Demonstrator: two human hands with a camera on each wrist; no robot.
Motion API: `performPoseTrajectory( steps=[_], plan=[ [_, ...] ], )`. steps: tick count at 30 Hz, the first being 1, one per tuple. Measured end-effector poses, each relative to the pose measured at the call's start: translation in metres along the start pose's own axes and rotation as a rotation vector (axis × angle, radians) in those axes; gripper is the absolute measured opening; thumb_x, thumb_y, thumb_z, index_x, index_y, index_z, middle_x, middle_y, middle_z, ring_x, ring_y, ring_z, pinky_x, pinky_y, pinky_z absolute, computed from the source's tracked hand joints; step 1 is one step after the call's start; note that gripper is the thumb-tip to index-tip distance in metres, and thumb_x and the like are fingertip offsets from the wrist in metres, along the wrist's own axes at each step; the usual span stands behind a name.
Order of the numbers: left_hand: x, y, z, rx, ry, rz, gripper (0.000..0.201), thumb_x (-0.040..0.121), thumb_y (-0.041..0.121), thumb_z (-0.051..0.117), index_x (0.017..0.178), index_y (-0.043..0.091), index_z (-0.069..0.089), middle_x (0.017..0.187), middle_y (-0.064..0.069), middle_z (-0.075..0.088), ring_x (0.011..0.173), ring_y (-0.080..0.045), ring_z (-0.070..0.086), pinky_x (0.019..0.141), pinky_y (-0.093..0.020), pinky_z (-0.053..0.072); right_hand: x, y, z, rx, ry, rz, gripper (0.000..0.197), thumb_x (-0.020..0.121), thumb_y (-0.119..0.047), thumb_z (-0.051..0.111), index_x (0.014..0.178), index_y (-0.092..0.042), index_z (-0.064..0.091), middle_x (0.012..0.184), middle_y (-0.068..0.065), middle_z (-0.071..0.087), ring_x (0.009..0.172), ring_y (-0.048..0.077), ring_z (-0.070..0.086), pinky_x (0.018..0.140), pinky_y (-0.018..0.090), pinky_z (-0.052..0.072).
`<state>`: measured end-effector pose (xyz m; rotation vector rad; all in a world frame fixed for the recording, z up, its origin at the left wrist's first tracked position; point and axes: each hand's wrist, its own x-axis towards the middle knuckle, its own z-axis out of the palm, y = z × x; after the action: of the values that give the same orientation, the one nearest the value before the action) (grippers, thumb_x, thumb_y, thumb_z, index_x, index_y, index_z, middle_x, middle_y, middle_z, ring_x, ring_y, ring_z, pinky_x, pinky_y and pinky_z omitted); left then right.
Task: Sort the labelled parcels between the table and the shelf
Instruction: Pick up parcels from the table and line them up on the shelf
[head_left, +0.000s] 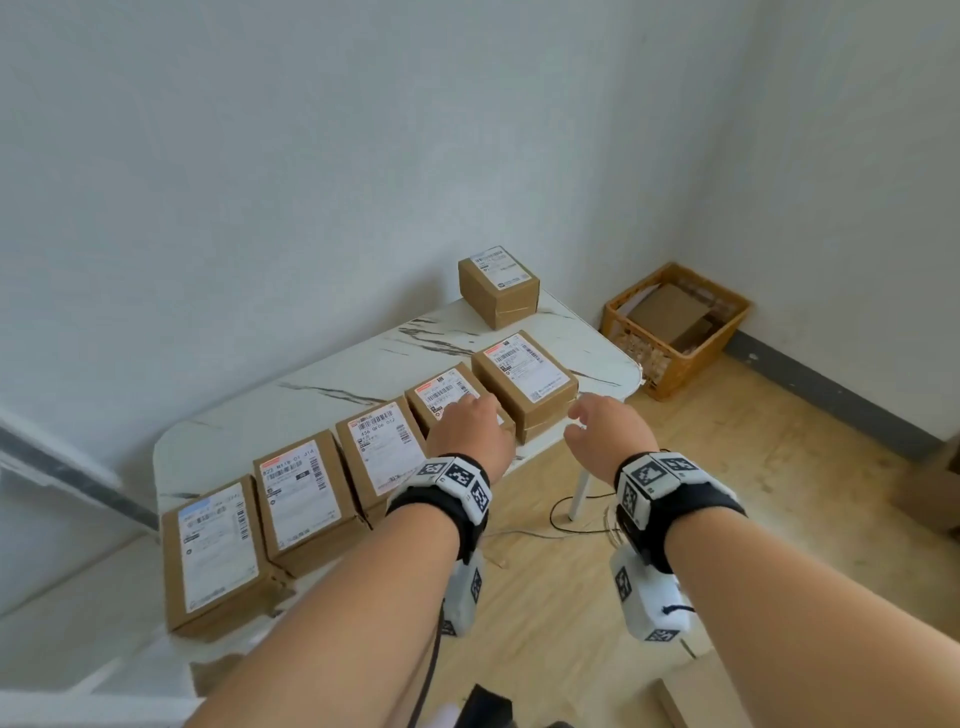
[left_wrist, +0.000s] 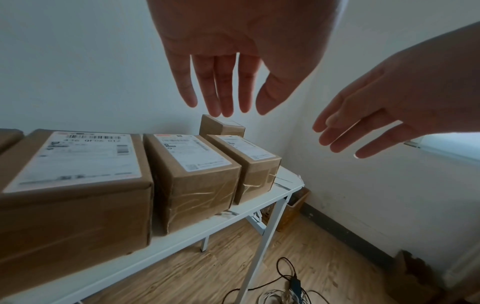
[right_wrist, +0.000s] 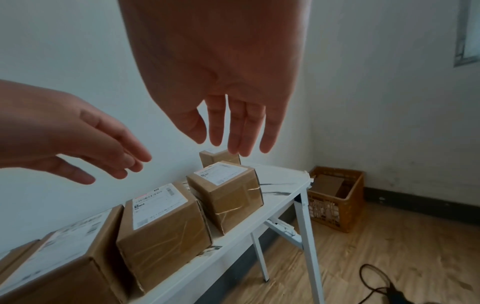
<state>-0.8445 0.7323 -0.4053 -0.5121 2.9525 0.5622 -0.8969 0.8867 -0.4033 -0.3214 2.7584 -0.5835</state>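
Five brown labelled parcels stand in a row along the front edge of the white marble-look table. A sixth parcel sits alone at the back right corner. My left hand hovers with straight fingers over the fourth parcel and holds nothing. My right hand hangs open just off the table's front edge, beside the fifth parcel. In the left wrist view the left hand is clear above the parcels. The right hand is also apart from the fifth parcel.
An orange crate holding cardboard stands on the wooden floor in the right corner. Cables lie on the floor by the table leg. Cardboard pieces sit at the lower right and the right edge.
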Motion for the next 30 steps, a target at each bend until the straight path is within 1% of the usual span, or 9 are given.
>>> performPoseTrajectory(
  steps=[5, 7, 9, 12, 15, 18, 21, 25, 30],
  plan=[
    [0.038, 0.007, 0.004, -0.05, 0.08, -0.043, 0.03, 0.096, 0.02, 0.047, 0.124, 0.02, 0.058, 0.121, 0.001, 0.06, 0.109, -0.02, 0.058, 0.085, -0.032, 0.048, 0.043, 0.004, -0.001, 0.001, -0.045, -0.063, 0.029, 0.096, -0.02, 0.049, 0.122, -0.014, 0.061, 0.12, 0.005, 0.063, 0.107, 0.022, 0.059, 0.091, 0.034, 0.051],
    [0.057, 0.007, 0.008, -0.072, 0.098, -0.054, 0.028, 0.096, 0.02, 0.048, 0.122, 0.021, 0.059, 0.116, 0.001, 0.061, 0.106, -0.019, 0.059, 0.08, -0.03, 0.047, 0.064, 0.005, -0.001, 0.017, -0.05, -0.062, 0.031, 0.094, -0.019, 0.05, 0.123, -0.016, 0.06, 0.121, 0.004, 0.063, 0.108, 0.022, 0.059, 0.092, 0.035, 0.051],
    [0.08, 0.007, 0.011, -0.097, 0.111, -0.069, 0.025, 0.095, 0.021, 0.05, 0.118, 0.02, 0.06, 0.112, 0.001, 0.061, 0.104, -0.02, 0.059, 0.079, -0.032, 0.048, 0.086, 0.004, -0.001, 0.015, -0.048, -0.068, 0.033, 0.094, -0.022, 0.051, 0.126, -0.019, 0.059, 0.124, 0.002, 0.061, 0.111, 0.021, 0.058, 0.093, 0.036, 0.05],
    [0.122, 0.008, 0.012, -0.164, 0.144, -0.091, 0.026, 0.095, 0.021, 0.051, 0.118, 0.02, 0.06, 0.115, 0.001, 0.061, 0.106, -0.021, 0.057, 0.086, -0.036, 0.051, 0.126, 0.002, -0.006, -0.041, -0.053, -0.101, 0.031, 0.095, -0.026, 0.052, 0.125, -0.02, 0.059, 0.125, 0.0, 0.06, 0.111, 0.019, 0.058, 0.092, 0.033, 0.049],
    [0.168, 0.007, 0.007, -0.189, 0.164, -0.101, 0.029, 0.094, 0.022, 0.052, 0.123, 0.021, 0.059, 0.122, 0.001, 0.059, 0.111, -0.02, 0.055, 0.092, -0.036, 0.049, 0.173, -0.005, -0.018, -0.089, -0.061, -0.118, 0.032, 0.096, -0.026, 0.052, 0.127, -0.02, 0.058, 0.125, 0.0, 0.06, 0.11, 0.019, 0.058, 0.092, 0.033, 0.05],
    [0.211, -0.001, -0.002, -0.216, 0.17, -0.146, 0.029, 0.094, 0.022, 0.052, 0.122, 0.021, 0.059, 0.122, 0.003, 0.059, 0.112, -0.019, 0.056, 0.092, -0.036, 0.049, 0.214, -0.018, -0.028, -0.099, -0.059, -0.122, 0.032, 0.096, -0.026, 0.051, 0.127, -0.021, 0.058, 0.126, 0.0, 0.06, 0.108, 0.018, 0.059, 0.091, 0.032, 0.05],
    [0.248, -0.008, -0.007, -0.227, 0.152, -0.199, 0.029, 0.094, 0.021, 0.051, 0.122, 0.021, 0.059, 0.123, 0.002, 0.06, 0.113, -0.02, 0.055, 0.093, -0.038, 0.049, 0.245, -0.029, -0.03, -0.076, -0.055, -0.142, 0.031, 0.097, -0.025, 0.051, 0.127, -0.021, 0.058, 0.126, -0.002, 0.059, 0.098, 0.014, 0.06, 0.085, 0.027, 0.048],
    [0.282, -0.005, -0.007, -0.284, 0.098, -0.266, 0.032, 0.095, 0.023, 0.051, 0.126, 0.02, 0.057, 0.126, 0.002, 0.059, 0.114, -0.019, 0.056, 0.093, -0.035, 0.049, 0.275, -0.031, -0.028, -0.062, -0.096, -0.134, 0.034, 0.097, -0.026, 0.051, 0.131, -0.021, 0.054, 0.131, -0.001, 0.057, 0.111, 0.016, 0.057, 0.091, 0.029, 0.048],
    [0.327, 0.0, 0.001, -0.336, -0.016, -0.346, 0.042, 0.094, 0.025, 0.053, 0.135, 0.016, 0.052, 0.137, -0.003, 0.054, 0.118, -0.022, 0.057, 0.095, -0.034, 0.048, 0.327, -0.028, -0.036, -0.036, -0.155, -0.133, 0.044, 0.097, -0.024, 0.051, 0.139, -0.019, 0.046, 0.138, 0.002, 0.052, 0.116, 0.019, 0.056, 0.09, 0.03, 0.046]
  ],
)
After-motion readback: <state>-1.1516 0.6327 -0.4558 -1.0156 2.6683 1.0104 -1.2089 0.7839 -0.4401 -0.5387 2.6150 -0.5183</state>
